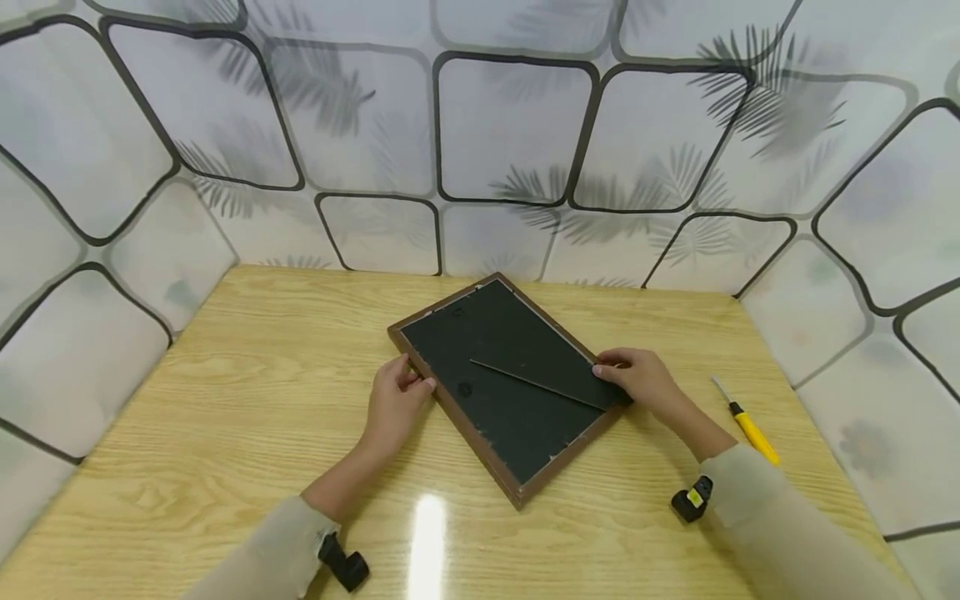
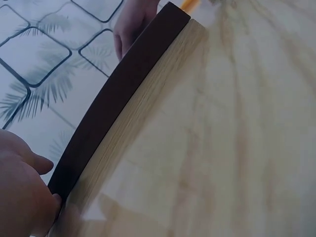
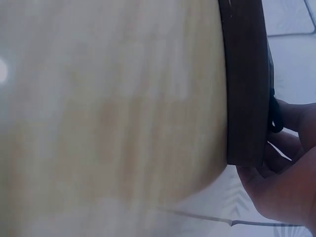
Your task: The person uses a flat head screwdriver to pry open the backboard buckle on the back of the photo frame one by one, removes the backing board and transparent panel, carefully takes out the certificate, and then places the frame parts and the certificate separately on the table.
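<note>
A picture frame (image 1: pixel 491 417) with a brown rim and black backing lies back side up, turned at an angle on the table. A thin black easel stand (image 1: pixel 540 386) runs across the backing toward the right corner. My left hand (image 1: pixel 392 408) holds the frame's left edge, thumb close to the rim. At the right corner, my right hand (image 1: pixel 645 379) grips the rim, with its thumb on top by the end of the stand. The right wrist view shows the fingers bent round the frame's brown side (image 3: pixel 247 84). The frame's front is hidden.
A screwdriver (image 1: pixel 752 431) with a yellow handle lies on the wooden table (image 1: pixel 262 375) to the right, beyond my right forearm. Patterned cloth walls (image 1: pixel 517 125) enclose the table at the back and both sides.
</note>
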### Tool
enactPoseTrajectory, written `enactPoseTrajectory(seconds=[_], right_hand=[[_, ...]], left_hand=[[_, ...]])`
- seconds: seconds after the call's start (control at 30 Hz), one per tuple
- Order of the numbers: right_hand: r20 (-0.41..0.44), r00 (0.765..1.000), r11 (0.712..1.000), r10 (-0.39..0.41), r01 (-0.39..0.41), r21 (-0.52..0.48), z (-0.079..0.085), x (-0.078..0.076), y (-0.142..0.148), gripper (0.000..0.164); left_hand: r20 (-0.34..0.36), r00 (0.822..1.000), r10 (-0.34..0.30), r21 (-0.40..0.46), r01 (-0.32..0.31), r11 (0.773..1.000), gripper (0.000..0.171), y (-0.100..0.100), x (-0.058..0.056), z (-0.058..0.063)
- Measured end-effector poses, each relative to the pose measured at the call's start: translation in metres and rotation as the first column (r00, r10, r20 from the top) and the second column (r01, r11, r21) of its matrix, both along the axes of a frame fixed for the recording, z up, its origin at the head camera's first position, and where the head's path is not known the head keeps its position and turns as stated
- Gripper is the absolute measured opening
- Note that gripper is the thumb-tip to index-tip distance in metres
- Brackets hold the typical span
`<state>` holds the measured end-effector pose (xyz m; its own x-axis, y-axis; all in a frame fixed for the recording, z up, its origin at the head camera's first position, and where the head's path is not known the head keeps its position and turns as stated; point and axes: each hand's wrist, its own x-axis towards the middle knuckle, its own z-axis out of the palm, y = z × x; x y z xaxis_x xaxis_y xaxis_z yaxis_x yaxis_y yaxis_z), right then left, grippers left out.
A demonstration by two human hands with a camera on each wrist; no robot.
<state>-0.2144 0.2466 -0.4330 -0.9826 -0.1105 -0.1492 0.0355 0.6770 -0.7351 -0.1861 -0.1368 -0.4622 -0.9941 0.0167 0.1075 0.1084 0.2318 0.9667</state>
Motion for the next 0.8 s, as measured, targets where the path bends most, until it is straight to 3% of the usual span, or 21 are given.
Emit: enactPoseTrajectory(seconds=[0.3, 0.53, 0.8], right_hand=[[-0.062, 0.998, 0.997, 0.014, -0.009, 0.074, -0.004, 0.031, -0.01, 0.048], [-0.072, 0.997, 0.997, -0.035, 0.04, 0.068, -0.006, 0.056, -0.02, 0.049], [-0.062, 0.994, 0.989, -0.09, 0.097, 0.111, -0.002, 0.081, -0.031, 0.049]], left_hand=[[0.079, 0.997, 0.001, -0.01, 0.0, 1.0, 0.054, -0.001, -0.015, -0.001], [0.073, 0.997, -0.002, -0.062, 0.007, 0.998, 0.048, -0.002, -0.033, 0.002], [0.116, 0.993, -0.034, -0.059, 0.041, 0.997, 0.048, 0.006, -0.051, 0.005]])
